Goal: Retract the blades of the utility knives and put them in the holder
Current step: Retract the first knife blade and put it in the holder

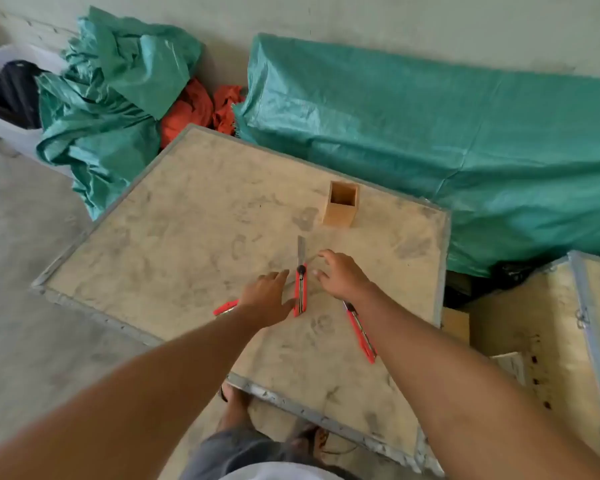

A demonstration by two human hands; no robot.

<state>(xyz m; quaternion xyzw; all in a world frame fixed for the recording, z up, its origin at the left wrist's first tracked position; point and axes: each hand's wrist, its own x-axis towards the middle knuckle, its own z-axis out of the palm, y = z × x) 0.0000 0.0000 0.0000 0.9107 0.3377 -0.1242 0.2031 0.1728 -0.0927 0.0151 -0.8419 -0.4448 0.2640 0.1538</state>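
Note:
Three red utility knives lie on a dusty board [174, 223]. The middle knife [300, 289] points away from me with its grey blade extended. My left hand [269, 297] hovers just left of it, fingers spread, and covers most of the left knife [225, 307]. My right hand [342, 275] is open over the front end of the right knife [361, 332], whose red handle runs back under my forearm. An empty square wooden holder [340, 204] stands upright farther back on the board. Neither hand holds anything.
Green tarpaulin [430, 133] covers a bulk behind and right of the board, and a crumpled green heap [111, 81] with red cloth [201, 109] lies at the back left. A second crate [551, 323] stands to the right. My feet show below the board's near edge.

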